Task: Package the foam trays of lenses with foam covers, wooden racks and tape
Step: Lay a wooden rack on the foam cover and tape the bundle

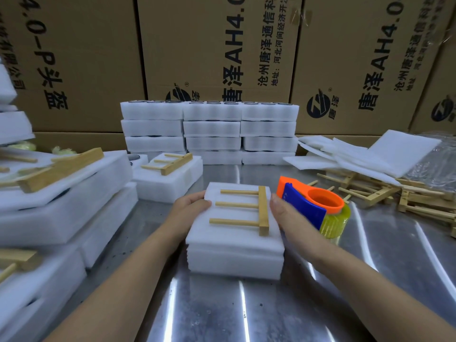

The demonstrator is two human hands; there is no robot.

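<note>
Slippage is the worry imo: the wooden rack (246, 213) looks loose on top of the foam stack (234, 255) on the metal table (222, 312), no tape visible on it, so any tilt could slide it off. Left hand (191, 206) grips the stack's left edge, thumb on top; right hand (283, 213) is against the right edge with the tape dispenser (311, 206) just behind it, and I can't tell if its fingers hold the dispenser or the foam, so a lopsided squeeze might shift the layers

White foam stack (234, 253) centre frame, pale wood rack (246, 211) on top, orange-and-blue tape dispenser (306, 201) with yellowish tape right of it, brown cartons (217, 45) with black print up top.
</note>
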